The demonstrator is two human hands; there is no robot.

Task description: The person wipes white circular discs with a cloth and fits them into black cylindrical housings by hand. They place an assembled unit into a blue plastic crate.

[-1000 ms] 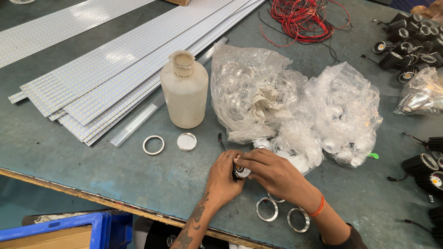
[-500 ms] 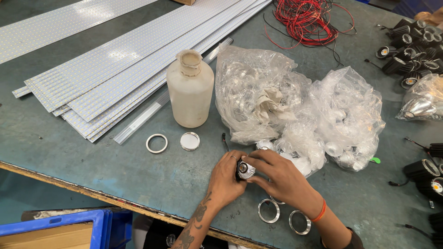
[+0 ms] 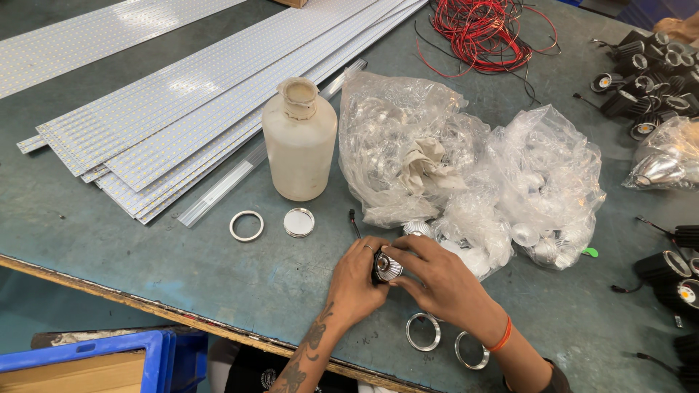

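Observation:
Both hands meet over the green table near its front edge. My left hand and my right hand together grip a small round lamp part with a shiny fluted reflector and a dark body. Two metal rings lie on the table just under my right wrist. A thin dark tool lies just beyond my left fingers. Clear plastic bags holding silver reflectors sit right behind the hands.
A cloudy plastic bottle stands at centre, with a white ring and a round cap before it. Long LED strips lie at left, red wire at back, black lamp housings at right. A blue crate sits below the table edge.
The view has shifted slightly. Both hands stay on the lamp part and have turned it a little, so its fluted reflector shows more.

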